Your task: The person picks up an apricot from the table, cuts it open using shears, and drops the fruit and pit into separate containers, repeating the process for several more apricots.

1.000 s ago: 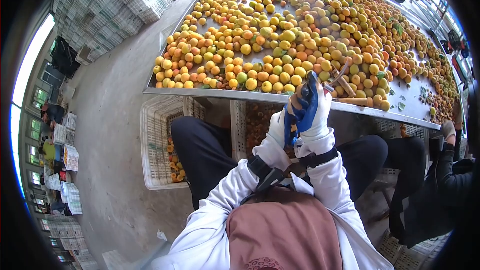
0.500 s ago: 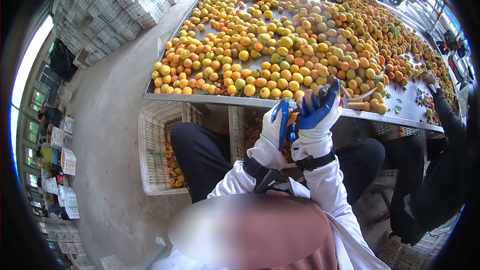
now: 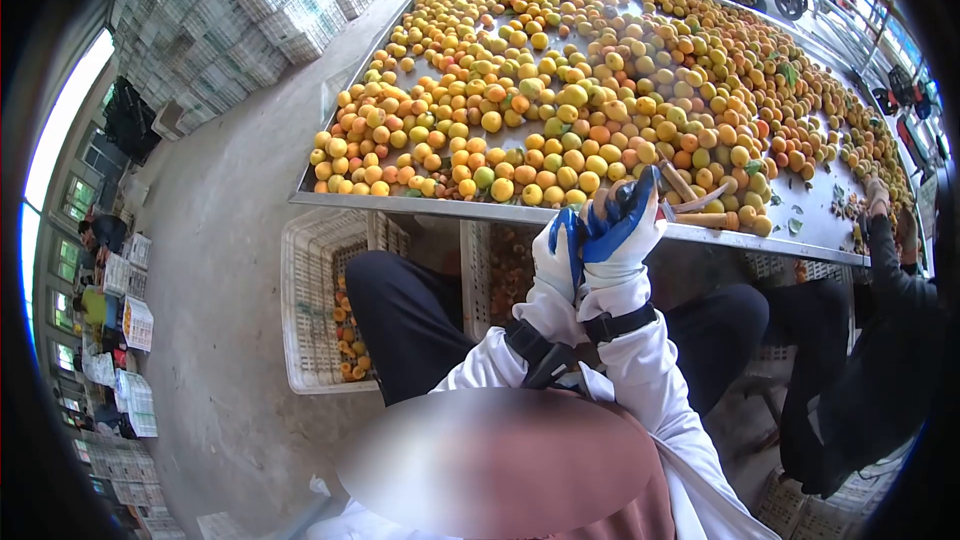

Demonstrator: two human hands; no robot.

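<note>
Both my hands wear white gloves with blue palms and are pressed together at the near edge of the metal sorting table. My right hand is closed around an apricot that shows at its fingertips. My left hand is curled against the right one; what it holds is hidden. A wooden-handled tool lies on the table just right of my right hand. A mass of yellow and orange apricots covers the table.
White plastic crates with some fruit stand under the table by my knees. A person in dark clothes sits at my right with a hand on the table. More people stand at the far end. Stacked crates line the left wall.
My hands have stayed at the table edge, dropping slightly and then closing together. The person's hand at the right reached onto the table.
</note>
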